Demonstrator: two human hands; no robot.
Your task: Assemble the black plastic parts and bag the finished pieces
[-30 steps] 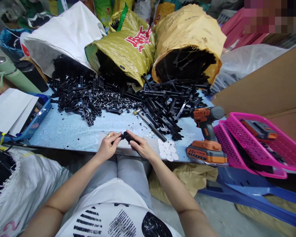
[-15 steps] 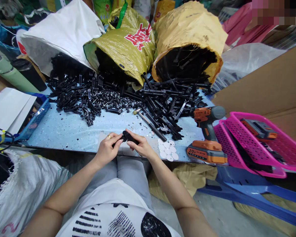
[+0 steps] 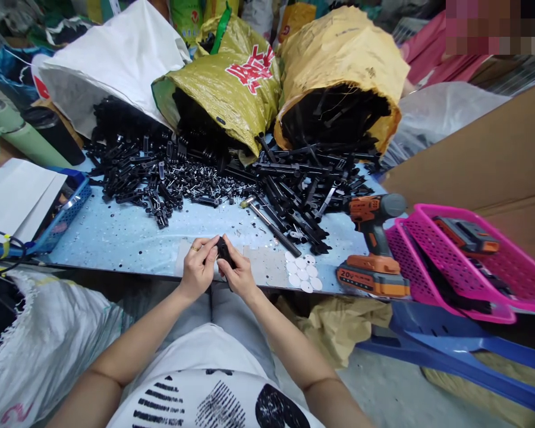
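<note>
Both hands meet at the table's front edge around a small black plastic part (image 3: 224,252). My right hand (image 3: 239,270) is closed round its right side, thumb pressed inward. My left hand (image 3: 199,266), with a ring on one finger, pinches at the part's left end; whatever else its fingertips hold is hidden. Beneath the hands lies a pale grey pad (image 3: 267,266). A hammer (image 3: 274,227) with a dark handle rests just beyond, to the right. Farther back spreads a heap of small black parts and metal pins (image 3: 200,181), beside longer black plastic pieces (image 3: 289,190).
White discs (image 3: 303,273) lie right of the pad. A cordless drill (image 3: 374,246) stands beside pink baskets (image 3: 466,255). White (image 3: 116,59), olive (image 3: 223,89) and yellow (image 3: 339,53) sacks line the back. A blue basket (image 3: 78,205) and green bottle (image 3: 27,139) are left. Another person's pink sleeve (image 3: 428,47) shows.
My hands have drawn closer together, and my right hand has shifted left and turned more upright. The black part has swung from slanting sideways to a steeper angle.
</note>
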